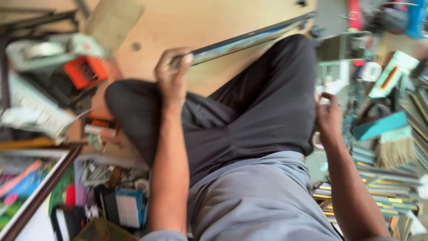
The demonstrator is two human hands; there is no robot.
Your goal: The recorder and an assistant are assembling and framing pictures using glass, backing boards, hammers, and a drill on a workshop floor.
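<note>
Across the lap of a person sitting cross-legged in dark trousers (249, 111) on a wooden floor (178, 27), a long, thin dark strip (249, 38) runs up and to the right, like a length of frame moulding or a flat bar; motion blur keeps me from telling which. The left hand (173, 76) is closed round its near end, fingers curled over the top, just above the left knee. The far end reaches well away, toward a green stand (343, 47) and other clutter at the upper right.

The right hand (328, 117) sits at the right thigh, fingers loosely bent and partly open. Whether it grips anything I cannot tell; something small and pale shows under it, too blurred to name.

The main risk, as I judge it, lies in that one-ended hold. With only the near end gripped, the strip has a lot of leverage, and a small twist of the wrist could swing the far tip into the stand or the things around it. It could also droop or slip from the fingers.

Clutter adds to the risk. A brush (394, 149) and a stack of patterned moulding strips (379, 187) lie just beside the right arm, and an orange tool (84, 71) and a framed colourful picture (26, 187) lie on the left. A careless sweep either way could knock or scratch something.
</note>
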